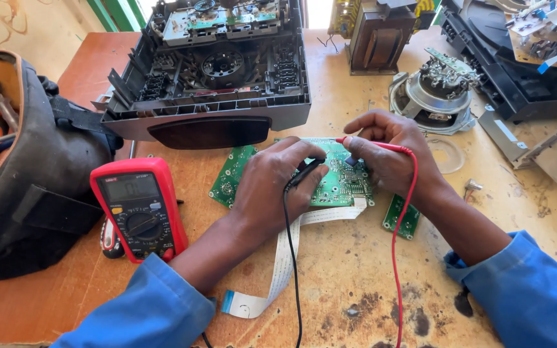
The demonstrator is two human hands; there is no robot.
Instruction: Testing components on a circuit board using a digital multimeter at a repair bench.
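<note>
Both hands are parked on the green circuit board [340, 183], so only the one head view is needed to sort it out. Left hand [272, 187] is closed around the black probe [304, 174], pinched like a pen, with the tip laid down on the board's middle. Right hand [388, 151] is wrapped the same way around the red probe [372, 144], and its tip is pressed onto the board a bit further right and toward the far edge. The black lead [293, 258] and red lead [396, 258] are trailed back toward the body across the wooden table [356, 290].

The board is laid flat, dead centre, just in front of the opened stereo chassis [207, 71], with its long axis run left to right. Both probe tips are kept near each other on it, touching the board but apart from one another; neither hand is really nearer, though the right one is reached further over the top edge. A white ribbon cable [285, 258] is hung off the board's near edge, and a small green board [402, 216] is set just beside its right corner.

Off to the left, well apart from the hands, the red multimeter [138, 206] is laid face up beside a black tool bag [33, 161]. A loose speaker [430, 96] is sat beyond the right hand.
</note>
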